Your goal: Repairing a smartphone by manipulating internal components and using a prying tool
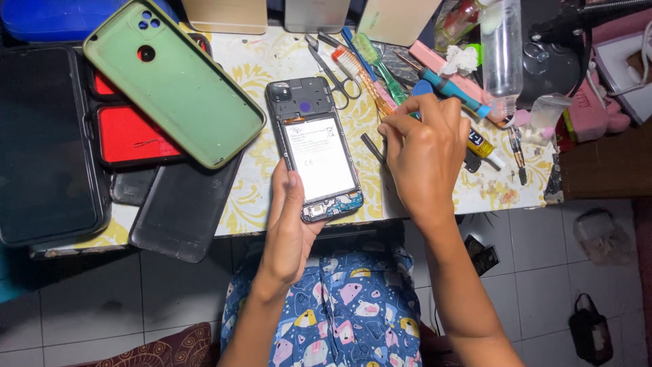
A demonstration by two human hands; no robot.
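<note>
An opened smartphone (314, 148) lies face down near the front edge of the surface (258, 64), its back cover off so that the white-labelled battery, the dark camera end and the small blue-green board at the bottom end are bare. The left hand (288, 217) steadies it from below, the thumb laid along the left edge and the fingers tucked under the bottom end. The right hand (424, 146) hovers just beside the phone's right edge with its fingers curled together, seemingly pinching a small dark tool (373, 147) whose tip slants toward the frame; the grip itself is hidden behind the knuckles. The phone looks light and stiff in its frame, yet fragile where it is uncovered: the battery should not be bent or pierced, and the exposed board and connectors would suffer from pressure. The safest hold is probably by the long plastic edges, as the left hand has it, not by the battery face. Around it lie a green phone case (173, 85), a dark back cover (183, 207), scissors (336, 75), toothbrushes (363, 75) and a small glue tube (483, 144), well clear of the phone.
</note>
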